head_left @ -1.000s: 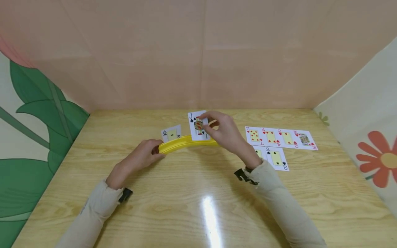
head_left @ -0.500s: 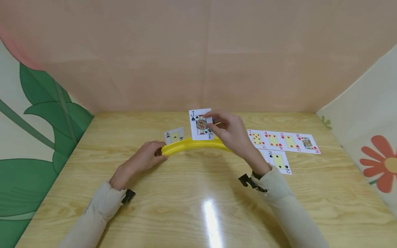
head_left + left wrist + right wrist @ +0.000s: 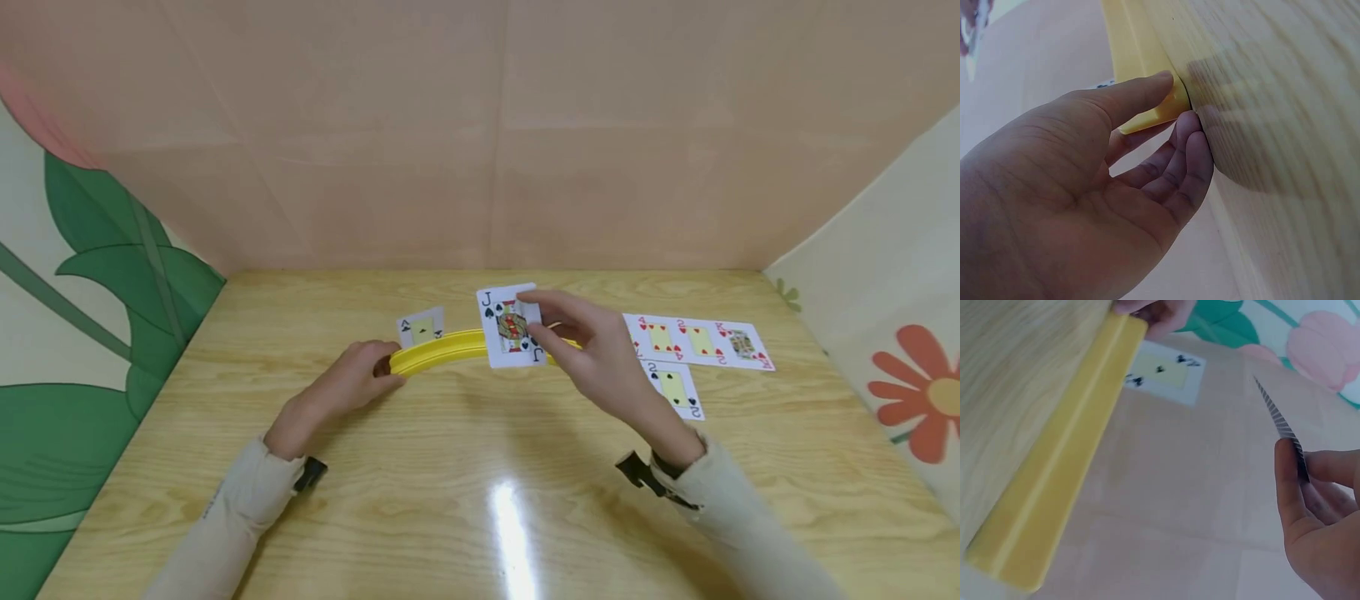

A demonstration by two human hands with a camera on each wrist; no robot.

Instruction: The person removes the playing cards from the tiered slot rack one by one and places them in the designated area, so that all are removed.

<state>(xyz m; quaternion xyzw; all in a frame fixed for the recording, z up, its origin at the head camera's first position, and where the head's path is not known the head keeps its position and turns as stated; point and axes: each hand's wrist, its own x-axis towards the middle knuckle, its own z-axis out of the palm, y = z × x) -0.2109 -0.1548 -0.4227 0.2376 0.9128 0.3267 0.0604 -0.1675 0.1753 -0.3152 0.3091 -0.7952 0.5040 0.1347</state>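
My left hand (image 3: 341,379) grips the left end of a yellow curved card holder (image 3: 442,350) on the table, thumb on its near face in the left wrist view. An ace of a black suit (image 3: 420,328) stands upright in the holder beside that hand. My right hand (image 3: 600,354) pinches a jack of spades (image 3: 510,329) by its right side, thumb in front and fingers behind. The right wrist view shows this jack (image 3: 1280,422) edge-on, apart from the yellow holder (image 3: 1060,456). The jack and right hand hide the holder's right part in the head view.
To the right, a row of red cards (image 3: 701,342) lies face up on the wooden table (image 3: 420,500). Below it lies a two of spades (image 3: 675,390), partly covered by my right hand. A pinkish wall (image 3: 360,150) rises behind the table.
My right hand has moved right and nearer with the jack of spades, away from the holder. The left hand keeps its grip on the holder's left end.
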